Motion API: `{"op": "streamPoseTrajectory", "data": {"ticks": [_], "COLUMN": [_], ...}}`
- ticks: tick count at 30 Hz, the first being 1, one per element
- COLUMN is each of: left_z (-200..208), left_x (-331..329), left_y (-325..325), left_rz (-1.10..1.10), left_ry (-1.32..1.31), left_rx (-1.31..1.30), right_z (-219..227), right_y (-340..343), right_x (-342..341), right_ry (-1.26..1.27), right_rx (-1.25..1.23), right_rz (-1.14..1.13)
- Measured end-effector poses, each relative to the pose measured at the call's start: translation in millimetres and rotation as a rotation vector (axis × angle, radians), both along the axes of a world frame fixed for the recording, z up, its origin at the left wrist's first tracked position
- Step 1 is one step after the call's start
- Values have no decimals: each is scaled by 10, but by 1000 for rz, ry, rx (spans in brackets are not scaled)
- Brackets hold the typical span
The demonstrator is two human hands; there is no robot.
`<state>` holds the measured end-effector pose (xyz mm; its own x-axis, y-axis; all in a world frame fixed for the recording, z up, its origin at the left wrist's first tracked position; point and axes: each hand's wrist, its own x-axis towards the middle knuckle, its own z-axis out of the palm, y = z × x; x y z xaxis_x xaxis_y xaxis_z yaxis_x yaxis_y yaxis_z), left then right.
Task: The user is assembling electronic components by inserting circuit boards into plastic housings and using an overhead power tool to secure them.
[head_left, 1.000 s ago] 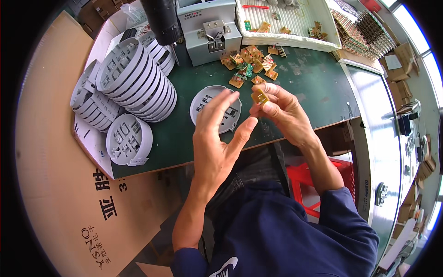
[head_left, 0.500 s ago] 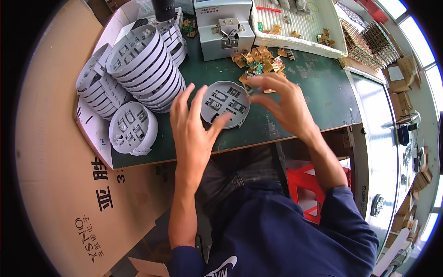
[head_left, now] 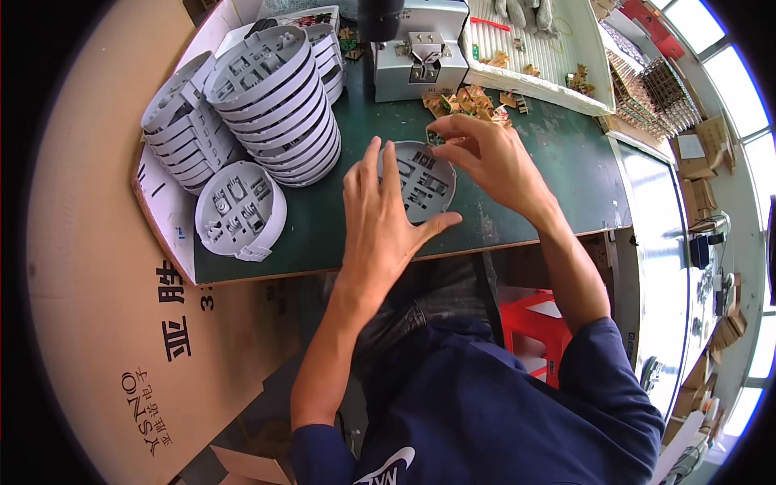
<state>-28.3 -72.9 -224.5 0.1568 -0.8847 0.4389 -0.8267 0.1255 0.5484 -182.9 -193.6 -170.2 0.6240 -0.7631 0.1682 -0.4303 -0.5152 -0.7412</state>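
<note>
A round grey plastic housing (head_left: 428, 184) with cut-outs and raised mounts lies on the green table before me. My left hand (head_left: 380, 214) is open over its left side, fingers stretched along the left rim and thumb out past the near edge. It covers part of the housing; whether it touches, I cannot tell. My right hand (head_left: 495, 162) is at the far right rim, thumb and index finger drawn together around something small that I cannot make out. Just beyond that hand lies a pile of small brown circuit boards (head_left: 469, 102).
Tall stacks of grey housings (head_left: 279, 121) stand at the left, with a single tilted housing (head_left: 241, 212) nearer me. At the back are a metal machine (head_left: 420, 69) and a dark cylinder (head_left: 380, 18). A white foam tray (head_left: 558, 95) holds boards and gloves. A red stool (head_left: 537, 327) is below the table.
My left hand has moved right, further over the housing. The right hand's fingers have closed together near the rim. The whole view has shifted slightly.
</note>
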Motion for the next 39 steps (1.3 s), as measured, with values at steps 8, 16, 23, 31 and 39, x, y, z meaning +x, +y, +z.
{"op": "streamPoseTrajectory", "data": {"ticks": [8,16,23,31,39], "left_z": [184,30,-11,-11,29], "left_x": [-191,47,-59,-78,-78], "left_y": [216,29,32,25,34], "left_rz": [10,-270,-157,-119,-111], "left_ry": [21,271,235,53,45], "left_rx": [114,92,-7,-4,36], "right_z": [-40,-54,-139,-119,-239], "right_y": [19,117,167,187,182], "right_x": [84,-101,-60,-50,-260], "right_ry": [-54,74,128,90,102], "right_rx": [-12,-205,-363,-361,-509], "right_rz": [71,124,103,83,149]}}
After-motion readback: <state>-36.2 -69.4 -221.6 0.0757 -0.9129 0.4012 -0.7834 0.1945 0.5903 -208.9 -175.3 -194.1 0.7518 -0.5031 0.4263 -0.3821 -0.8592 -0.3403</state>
